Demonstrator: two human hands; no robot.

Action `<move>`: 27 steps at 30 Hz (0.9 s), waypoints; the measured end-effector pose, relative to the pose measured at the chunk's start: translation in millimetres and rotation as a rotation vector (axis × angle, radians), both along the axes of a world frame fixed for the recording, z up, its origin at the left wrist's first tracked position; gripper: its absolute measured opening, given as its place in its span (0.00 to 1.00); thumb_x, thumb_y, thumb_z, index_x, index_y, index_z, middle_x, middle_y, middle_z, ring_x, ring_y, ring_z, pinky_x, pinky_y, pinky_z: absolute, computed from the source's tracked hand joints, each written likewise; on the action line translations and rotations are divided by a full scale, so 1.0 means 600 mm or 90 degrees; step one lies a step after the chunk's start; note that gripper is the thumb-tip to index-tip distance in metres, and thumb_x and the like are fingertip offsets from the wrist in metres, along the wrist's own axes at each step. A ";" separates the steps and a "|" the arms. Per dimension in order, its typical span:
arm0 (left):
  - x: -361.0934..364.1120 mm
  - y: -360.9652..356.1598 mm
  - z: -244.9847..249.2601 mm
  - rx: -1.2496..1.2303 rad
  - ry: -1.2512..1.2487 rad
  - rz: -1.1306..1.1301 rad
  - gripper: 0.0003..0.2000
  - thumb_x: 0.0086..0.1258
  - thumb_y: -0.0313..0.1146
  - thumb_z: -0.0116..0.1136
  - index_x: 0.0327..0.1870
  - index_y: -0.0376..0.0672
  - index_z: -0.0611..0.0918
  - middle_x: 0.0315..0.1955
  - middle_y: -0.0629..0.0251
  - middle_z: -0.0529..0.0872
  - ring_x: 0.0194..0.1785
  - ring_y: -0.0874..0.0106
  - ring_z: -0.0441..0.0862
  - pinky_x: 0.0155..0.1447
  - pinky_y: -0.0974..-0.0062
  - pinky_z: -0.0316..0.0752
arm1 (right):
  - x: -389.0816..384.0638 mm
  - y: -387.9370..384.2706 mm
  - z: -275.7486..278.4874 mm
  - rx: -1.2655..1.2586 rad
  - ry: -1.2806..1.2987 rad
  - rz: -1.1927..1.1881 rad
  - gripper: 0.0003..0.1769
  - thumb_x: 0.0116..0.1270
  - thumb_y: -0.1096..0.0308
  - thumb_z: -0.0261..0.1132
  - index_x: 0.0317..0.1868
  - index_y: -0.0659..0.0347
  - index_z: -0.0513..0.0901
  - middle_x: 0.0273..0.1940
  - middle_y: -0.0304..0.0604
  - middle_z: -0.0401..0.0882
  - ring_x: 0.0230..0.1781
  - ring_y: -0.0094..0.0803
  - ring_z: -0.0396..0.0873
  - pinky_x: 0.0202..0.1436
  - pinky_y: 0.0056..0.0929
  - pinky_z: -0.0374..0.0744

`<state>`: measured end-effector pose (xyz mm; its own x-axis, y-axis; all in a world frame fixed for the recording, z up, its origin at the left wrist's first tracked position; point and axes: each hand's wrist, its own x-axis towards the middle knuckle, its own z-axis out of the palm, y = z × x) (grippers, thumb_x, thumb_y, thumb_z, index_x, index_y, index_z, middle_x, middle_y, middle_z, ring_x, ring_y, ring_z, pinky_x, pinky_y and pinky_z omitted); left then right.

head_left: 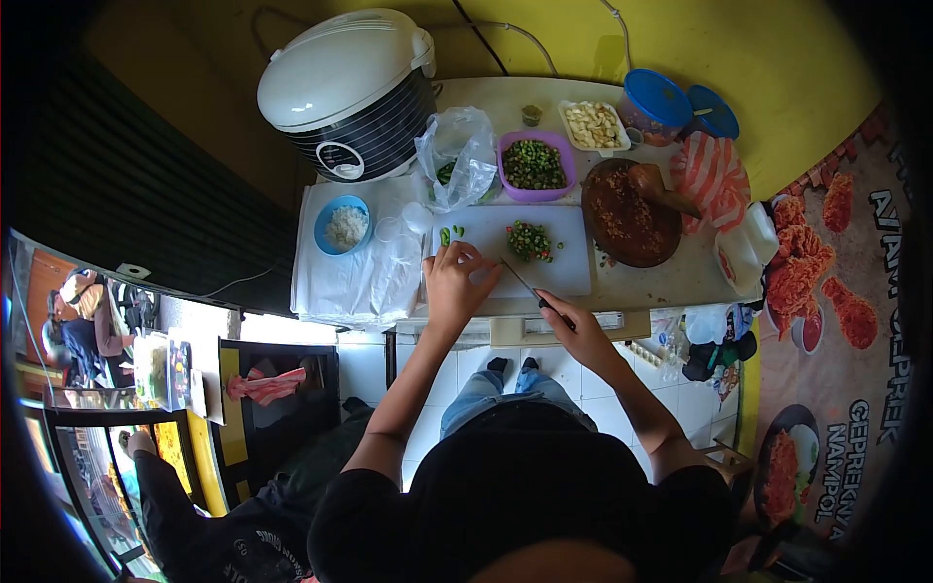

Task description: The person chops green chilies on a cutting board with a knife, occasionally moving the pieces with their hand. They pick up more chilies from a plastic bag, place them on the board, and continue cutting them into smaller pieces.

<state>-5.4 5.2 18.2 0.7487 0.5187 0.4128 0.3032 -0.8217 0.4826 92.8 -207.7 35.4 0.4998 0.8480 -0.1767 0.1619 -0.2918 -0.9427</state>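
My right hand (569,325) grips a knife (522,281) by its dark handle, the blade angled over a white cutting board (566,272). My left hand (455,287) is over the board's left side with its fingers curled together. Whatever is between those fingertips is hidden. Just beyond them lie a few green chili pieces (446,236). A heap of chopped green and red chilies (528,241) sits on the board past the knife tip.
Behind the board stands a purple container (565,188) of chopped greens beside a plastic bag (458,146). To the right is a stone mortar (622,248) with a pestle (664,189). A blue bowl (323,243) of rice and a rice cooker (340,73) are left. Another person's sleeve (170,496) shows lower left.
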 end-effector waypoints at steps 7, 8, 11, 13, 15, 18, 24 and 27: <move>0.000 0.002 -0.009 0.014 -0.024 -0.014 0.04 0.55 0.38 0.74 0.31 0.55 0.91 0.39 0.76 0.82 0.45 0.73 0.78 0.51 0.66 0.64 | 0.001 0.005 0.014 -0.019 0.039 -0.006 0.24 0.79 0.60 0.56 0.70 0.58 0.73 0.27 0.28 0.67 0.24 0.16 0.55 0.26 0.19 0.59; 0.000 0.004 -0.010 0.020 -0.026 -0.015 0.04 0.55 0.38 0.74 0.31 0.55 0.91 0.39 0.76 0.82 0.45 0.73 0.78 0.51 0.66 0.64 | 0.001 0.006 0.012 -0.012 0.024 -0.004 0.24 0.79 0.60 0.56 0.70 0.59 0.73 0.27 0.28 0.67 0.24 0.16 0.55 0.26 0.19 0.60; 0.000 0.003 -0.007 0.014 -0.025 -0.018 0.05 0.55 0.38 0.74 0.31 0.55 0.91 0.40 0.76 0.82 0.46 0.73 0.77 0.51 0.66 0.63 | 0.004 0.008 0.000 0.010 -0.016 0.003 0.23 0.79 0.60 0.56 0.70 0.59 0.73 0.27 0.29 0.68 0.25 0.17 0.56 0.28 0.20 0.63; -0.001 0.002 -0.006 0.008 -0.019 -0.015 0.04 0.55 0.38 0.74 0.32 0.55 0.92 0.40 0.75 0.82 0.46 0.73 0.77 0.52 0.66 0.63 | 0.004 0.008 -0.005 0.022 -0.036 0.005 0.23 0.79 0.61 0.57 0.70 0.60 0.73 0.28 0.30 0.70 0.25 0.18 0.57 0.29 0.21 0.65; -0.002 0.002 -0.005 0.004 -0.023 -0.015 0.04 0.55 0.38 0.73 0.31 0.55 0.91 0.40 0.75 0.81 0.46 0.72 0.77 0.51 0.66 0.63 | 0.005 0.007 -0.006 0.026 -0.047 -0.001 0.23 0.78 0.62 0.57 0.69 0.58 0.74 0.32 0.39 0.77 0.27 0.21 0.62 0.34 0.23 0.70; -0.003 0.002 -0.004 -0.001 -0.037 -0.013 0.05 0.55 0.39 0.73 0.31 0.55 0.91 0.40 0.76 0.81 0.45 0.72 0.77 0.51 0.65 0.63 | 0.010 0.006 0.008 -0.045 -0.086 0.011 0.22 0.76 0.63 0.58 0.69 0.54 0.75 0.33 0.47 0.81 0.25 0.25 0.66 0.37 0.26 0.74; -0.017 0.006 -0.004 -0.011 -0.032 0.008 0.06 0.55 0.40 0.75 0.33 0.55 0.92 0.40 0.74 0.82 0.46 0.74 0.78 0.52 0.65 0.63 | 0.020 -0.002 -0.022 0.025 -0.240 0.013 0.22 0.74 0.62 0.61 0.67 0.43 0.77 0.39 0.52 0.85 0.24 0.38 0.76 0.37 0.31 0.77; -0.019 0.009 -0.008 -0.023 -0.028 0.020 0.07 0.55 0.41 0.75 0.33 0.55 0.92 0.40 0.74 0.83 0.45 0.74 0.78 0.52 0.66 0.62 | 0.023 -0.003 0.009 -0.066 -0.236 0.035 0.22 0.74 0.64 0.62 0.67 0.45 0.77 0.42 0.53 0.85 0.27 0.29 0.74 0.40 0.27 0.77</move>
